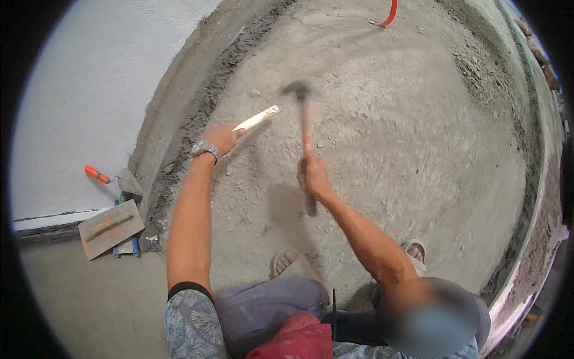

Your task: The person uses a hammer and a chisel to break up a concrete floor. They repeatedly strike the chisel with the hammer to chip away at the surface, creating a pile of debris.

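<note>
Nearest in the head view is a patterned sleeve (194, 326). The left hand (222, 137) grasps a pale rod (257, 118) over the rough floor (382, 149); the right hand (315, 175) grips a hammer (305, 125), whose blurred head is near the rod's tip. A badly aimed blow could slip off this narrow tip and hurt the left hand.
</note>
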The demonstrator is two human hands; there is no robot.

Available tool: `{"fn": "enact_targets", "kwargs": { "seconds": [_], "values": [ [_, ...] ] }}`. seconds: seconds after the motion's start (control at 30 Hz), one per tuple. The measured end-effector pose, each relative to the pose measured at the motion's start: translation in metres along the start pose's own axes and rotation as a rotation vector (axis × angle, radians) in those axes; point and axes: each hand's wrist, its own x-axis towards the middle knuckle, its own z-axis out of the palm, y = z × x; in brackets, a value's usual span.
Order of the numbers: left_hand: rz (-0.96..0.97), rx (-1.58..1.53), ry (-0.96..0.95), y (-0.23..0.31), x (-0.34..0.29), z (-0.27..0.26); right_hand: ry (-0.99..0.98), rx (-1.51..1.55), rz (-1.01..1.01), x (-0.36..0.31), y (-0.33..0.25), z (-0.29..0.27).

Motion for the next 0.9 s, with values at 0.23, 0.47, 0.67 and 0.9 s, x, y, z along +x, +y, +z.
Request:
{"fn": "enact_targets", "kwargs": {
  "seconds": [0.23,0.47,0.67,0.9],
  "values": [
    [0.039,-0.056,0.049,-0.011,0.004,0.0,-0.096,0.227,0.02,0.022,-0.001,-0.024],
    [0.003,-0.057,0.02,-0.005,-0.002,-0.006,-0.062,-0.07,0.278,0.019,0.02,0.002],
    [0.014,-0.032,0.047,-0.007,-0.005,-0.003,-0.129,-0.039,0.083,0.011,-0.024,-0.037],
    [0.028,-0.043,0.056,-0.008,-0.004,-0.002,0.01,0.346,-0.443,-0.001,-0.014,-0.001]
  ]
}}
